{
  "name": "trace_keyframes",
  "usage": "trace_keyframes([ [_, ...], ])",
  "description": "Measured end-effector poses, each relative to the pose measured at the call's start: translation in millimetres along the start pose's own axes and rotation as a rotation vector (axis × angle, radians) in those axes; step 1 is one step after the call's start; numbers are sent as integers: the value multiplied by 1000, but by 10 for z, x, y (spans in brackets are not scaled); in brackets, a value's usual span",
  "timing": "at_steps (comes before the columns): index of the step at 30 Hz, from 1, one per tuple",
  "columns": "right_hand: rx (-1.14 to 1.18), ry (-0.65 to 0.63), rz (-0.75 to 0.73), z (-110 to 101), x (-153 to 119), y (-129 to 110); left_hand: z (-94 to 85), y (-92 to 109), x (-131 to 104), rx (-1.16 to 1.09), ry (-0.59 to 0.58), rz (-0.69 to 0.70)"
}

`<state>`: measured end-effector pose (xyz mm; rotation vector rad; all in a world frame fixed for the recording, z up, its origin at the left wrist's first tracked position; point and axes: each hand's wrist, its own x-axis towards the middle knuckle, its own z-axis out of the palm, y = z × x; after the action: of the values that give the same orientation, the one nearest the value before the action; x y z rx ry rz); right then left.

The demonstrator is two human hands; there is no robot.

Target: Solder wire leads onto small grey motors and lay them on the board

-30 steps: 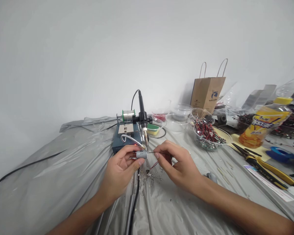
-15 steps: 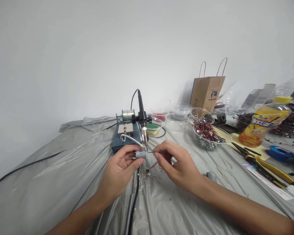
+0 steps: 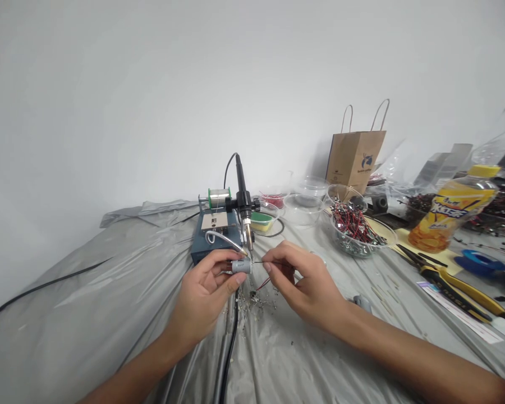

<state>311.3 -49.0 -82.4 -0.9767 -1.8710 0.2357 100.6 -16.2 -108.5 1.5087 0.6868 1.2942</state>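
Between its thumb and fingers my left hand (image 3: 208, 289) grips a small grey cylinder (image 3: 241, 266), lying on its side. My right hand (image 3: 305, 280) pinches a thin black wire (image 3: 258, 262) that reaches the cylinder's right end. A red wire (image 3: 264, 284) hangs below those fingers. Just above the cylinder's right end is the tip of a soldering iron (image 3: 244, 207), mounted upright on a stand. A silvery tube (image 3: 225, 238) curves from the blue station (image 3: 197, 244) to near the same end. Whether tip and wire touch is too small to tell.
A solder spool (image 3: 219, 197) sits on the station. Right of it are a green-yellow sponge (image 3: 261, 220), clear tubs, a bowl of wired parts (image 3: 356, 230), a paper bag (image 3: 353, 160), a bottle (image 3: 452, 210), pliers (image 3: 458, 292) and another grey cylinder (image 3: 362, 303). A black cable (image 3: 231, 348) runs frontward.
The view has shifted very slightly. The grey cylinder sits a touch further left in my left hand's grip; both hands otherwise keep their hold and place.
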Motion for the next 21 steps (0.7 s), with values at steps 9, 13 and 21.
trace_keyframes([
  [9, -4, -5, 1, 3, -3, 7, 17, 16, 19, -4, 3, -3],
  [13, -5, -12, 7, -1, -6, 1, -2, -4, 2, -8, -5, -17],
  [21, -6, -15, 0, -3, -5, 4, -1, 9, 0, -16, 3, -23],
])
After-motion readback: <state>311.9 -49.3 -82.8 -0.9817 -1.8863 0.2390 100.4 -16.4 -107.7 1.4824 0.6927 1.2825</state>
